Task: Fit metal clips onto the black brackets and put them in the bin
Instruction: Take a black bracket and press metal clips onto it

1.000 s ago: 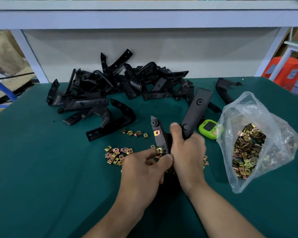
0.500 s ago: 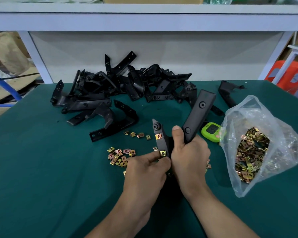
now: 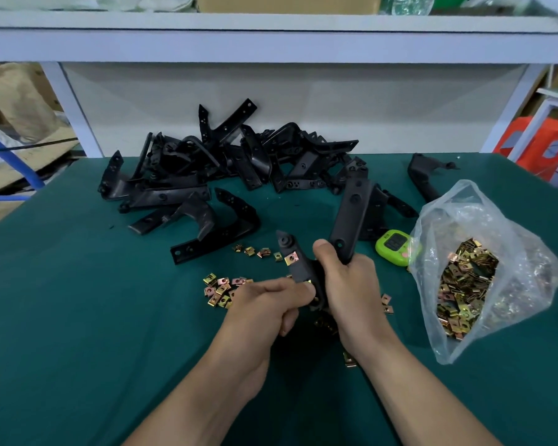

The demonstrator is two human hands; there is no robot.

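Black bracket [image 3: 348, 214], a two-armed angled piece, is held up over the green table [image 3: 78, 300] in front of the person, its longer arm pointing away toward the pile of brackets [image 3: 226, 165] at the back. The right hand [image 3: 351, 284] is wrapped round it near the bend, thumb up along the inner edge. One fitted clip [image 3: 291, 258] already sits on the shorter arm, just below its pointed tip. The left hand [image 3: 264, 304] pinches a second clip [image 3: 308, 282] between thumb and forefinger against the same arm lower down, so the step in hand looks like pressing this clip home; whether it is fully seated I cannot tell, since the fingers cover most of it. The next move probably calls for a firm push along the edge until the clip's hole lines up with the bracket's, while the right hand keeps the part from twisting, and then a check for any further clip positions before the bracket goes to the bin, which is not in view. Loose clips [image 3: 219, 289] lie scattered just left of the hands, and many more fill the open plastic bag [image 3: 464, 284] to the right. A green timer [image 3: 395, 247] rests between bag and bracket; its display is too small to read, and no brand or label shows anywhere.
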